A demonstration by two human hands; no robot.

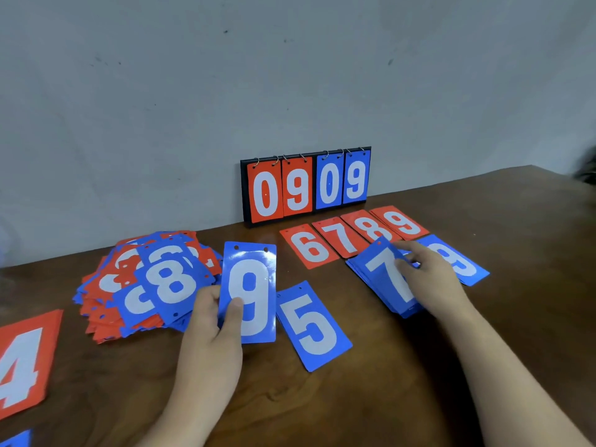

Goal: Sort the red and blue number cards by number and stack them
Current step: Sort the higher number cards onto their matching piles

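Mid-table, left hand (209, 330) pinches blue 9 (250, 279), right hand (432, 279) blue 7 (383, 272).

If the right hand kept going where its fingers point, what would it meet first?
The right hand would likely meet the red 8 card, just past the blue 7 card it holds; depth unclear.

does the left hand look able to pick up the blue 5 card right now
Probably not yet: the left hand is holding the blue 9 card. The blue 5 card lies uncovered right beside it, so nothing else blocks it.
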